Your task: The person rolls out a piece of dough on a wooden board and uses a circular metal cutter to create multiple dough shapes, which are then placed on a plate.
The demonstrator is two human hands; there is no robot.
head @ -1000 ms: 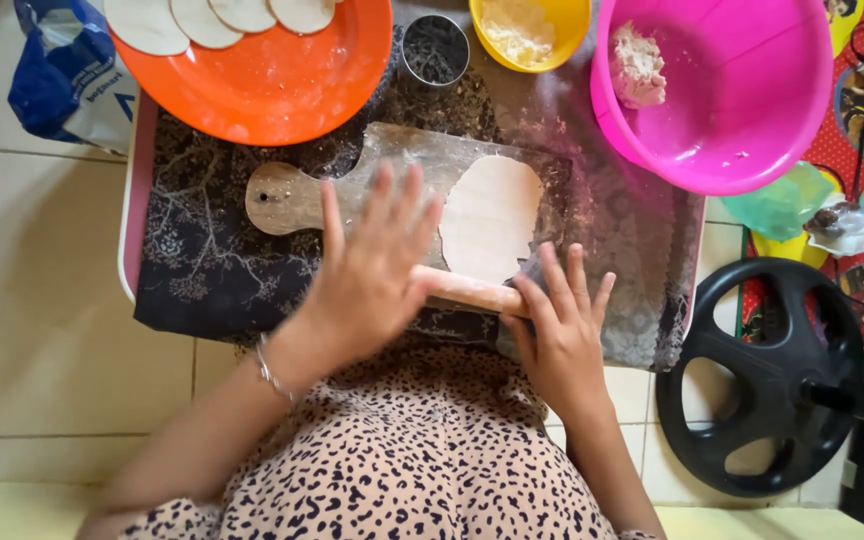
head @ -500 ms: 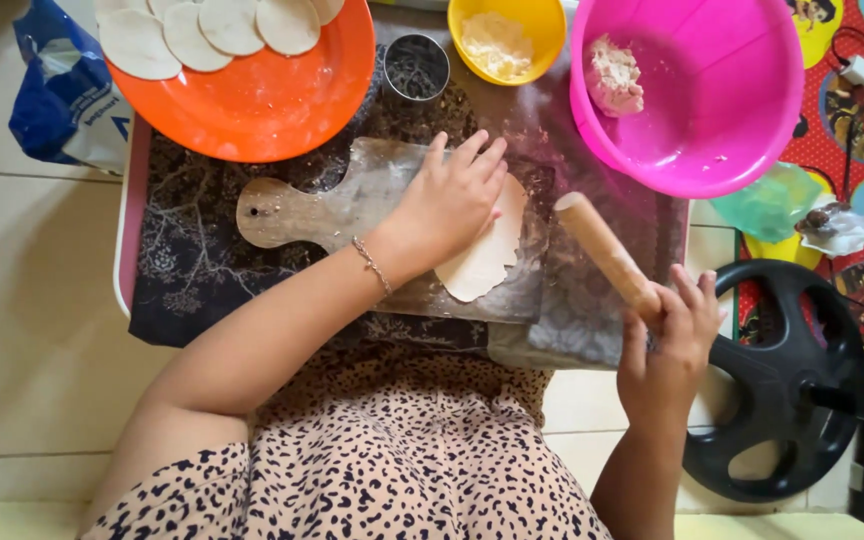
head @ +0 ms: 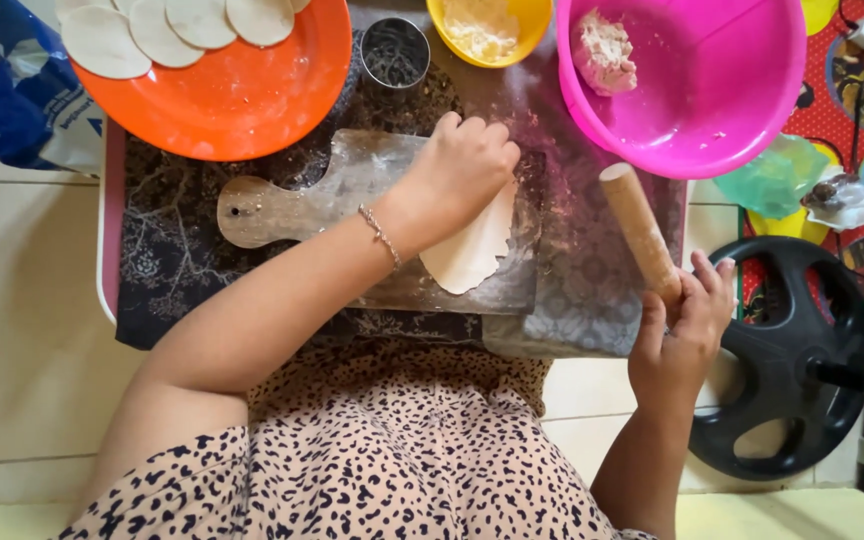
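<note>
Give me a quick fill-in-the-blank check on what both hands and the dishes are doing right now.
1. The right hand holds the wooden ____ by one end.
2. The left hand rests on the flat dough sheet, which lies on the wooden ____.
3. The cut dough rounds lie on the ____ plate.
4. The lump of dough sits in the ____ bowl.

Missing words: rolling pin; board; orange; pink

home floor: tiles (head: pixel 22 300), dough board (head: pixel 352 190), bowls (head: pixel 712 90).
</note>
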